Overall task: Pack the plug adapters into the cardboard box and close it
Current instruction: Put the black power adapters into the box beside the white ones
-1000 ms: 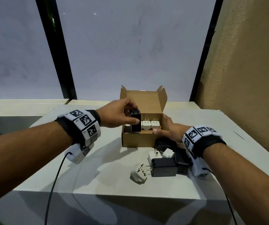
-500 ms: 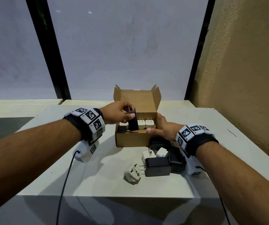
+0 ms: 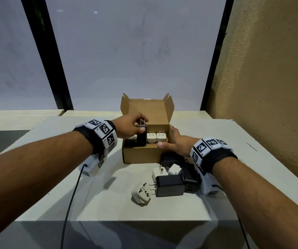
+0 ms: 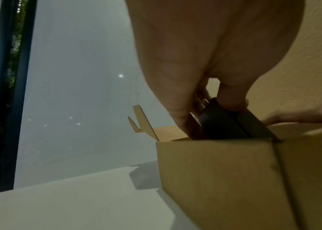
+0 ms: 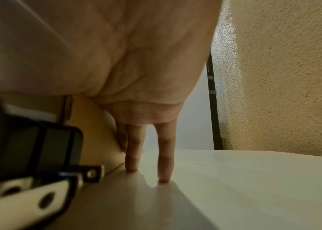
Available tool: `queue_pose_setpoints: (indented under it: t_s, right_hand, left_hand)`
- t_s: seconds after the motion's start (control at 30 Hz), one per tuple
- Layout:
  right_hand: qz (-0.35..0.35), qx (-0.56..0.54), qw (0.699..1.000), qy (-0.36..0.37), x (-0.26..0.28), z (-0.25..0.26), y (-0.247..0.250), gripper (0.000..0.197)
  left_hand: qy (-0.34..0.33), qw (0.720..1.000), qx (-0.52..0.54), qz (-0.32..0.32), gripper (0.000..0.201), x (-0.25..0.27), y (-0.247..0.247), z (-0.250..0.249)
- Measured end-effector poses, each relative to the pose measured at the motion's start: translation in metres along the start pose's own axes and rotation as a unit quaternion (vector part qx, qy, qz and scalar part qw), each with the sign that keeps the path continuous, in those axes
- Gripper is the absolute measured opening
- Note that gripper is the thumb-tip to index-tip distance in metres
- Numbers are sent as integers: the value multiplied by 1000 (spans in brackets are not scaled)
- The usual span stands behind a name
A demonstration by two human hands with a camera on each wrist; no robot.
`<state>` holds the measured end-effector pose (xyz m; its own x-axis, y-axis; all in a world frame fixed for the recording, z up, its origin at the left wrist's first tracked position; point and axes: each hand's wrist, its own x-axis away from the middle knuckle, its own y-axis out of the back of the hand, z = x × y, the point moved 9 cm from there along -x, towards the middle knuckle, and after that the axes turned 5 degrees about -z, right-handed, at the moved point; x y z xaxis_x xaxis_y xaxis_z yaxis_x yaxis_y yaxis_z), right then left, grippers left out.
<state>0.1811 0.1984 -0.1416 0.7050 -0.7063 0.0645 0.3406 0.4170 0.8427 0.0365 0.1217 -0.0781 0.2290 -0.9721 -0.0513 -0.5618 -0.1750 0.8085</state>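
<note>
An open cardboard box (image 3: 139,155) stands mid-table with its lid up. My left hand (image 3: 132,125) pinches a black plug adapter (image 3: 142,136), prongs up, standing in the box; the left wrist view shows the same black adapter (image 4: 221,123) between thumb and fingers above the box wall (image 4: 215,179). Two white adapters (image 3: 156,138) sit upright in the box beside it. My right hand (image 3: 173,142) steadies the box's right corner, thumb along the front rim, fingers (image 5: 132,152) straight down to the table.
A pile of black and white adapters (image 3: 173,178) lies on the white table (image 3: 90,194) in front of the box, with a white travel adapter (image 3: 142,194) at its left. A textured wall (image 3: 270,87) rises on the right. Wrist cables trail toward the near edge.
My left hand has turned the black adapter upright, prongs up, and lowered it into the box beside the white ones. The right hand stays on the box corner.
</note>
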Motion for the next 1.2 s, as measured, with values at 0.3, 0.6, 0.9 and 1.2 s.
queue_pose_setpoints:
  t_s: [0.3, 0.6, 0.9, 1.2]
  right_hand:
    - [-1, 1, 1000, 14, 2, 2, 2, 94]
    - [1, -1, 1000, 3, 0, 0, 0, 96]
    - [-2, 5, 1000, -5, 1, 1, 1, 100]
    - [-7, 4, 1000, -7, 9, 6, 6, 92]
  left_hand:
    - [-43, 992, -112, 39, 34, 4, -17, 0]
    - [-41, 982, -176, 60, 26, 3, -20, 3]
    - [-8, 982, -189, 28, 37, 4, -19, 18]
    - [-20, 975, -222, 0, 29, 7, -18, 14]
